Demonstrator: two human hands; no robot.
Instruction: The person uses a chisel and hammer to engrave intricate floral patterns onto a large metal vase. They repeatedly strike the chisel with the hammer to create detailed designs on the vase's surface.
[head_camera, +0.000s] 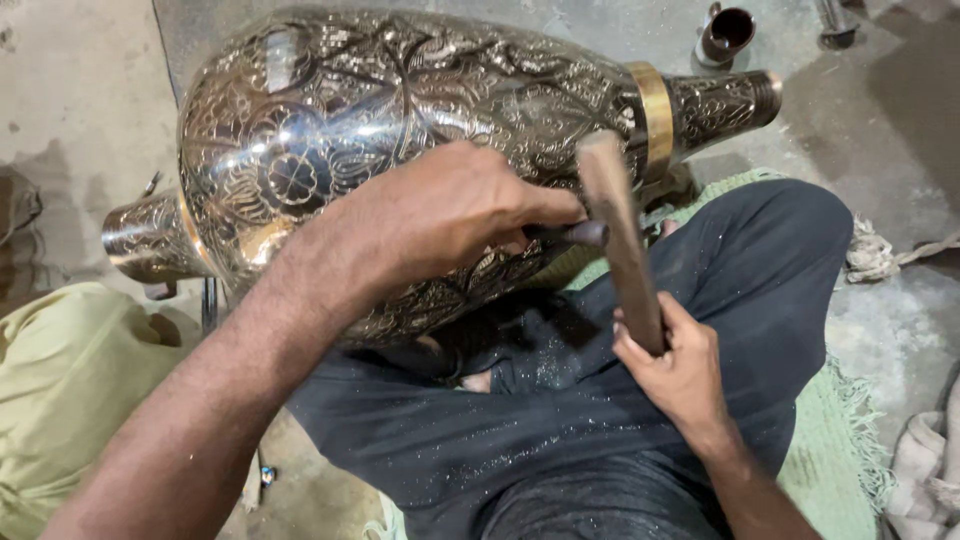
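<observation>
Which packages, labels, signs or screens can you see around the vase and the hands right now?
None in view: no package, label, sign or screen.
Only the engraved metal vase, a small dark cup on the floor top right, and cloths.

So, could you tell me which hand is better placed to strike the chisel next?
The right hand: its grip holds the wooden mallet just above the chisel, which the left hand pins against the vase.
</observation>
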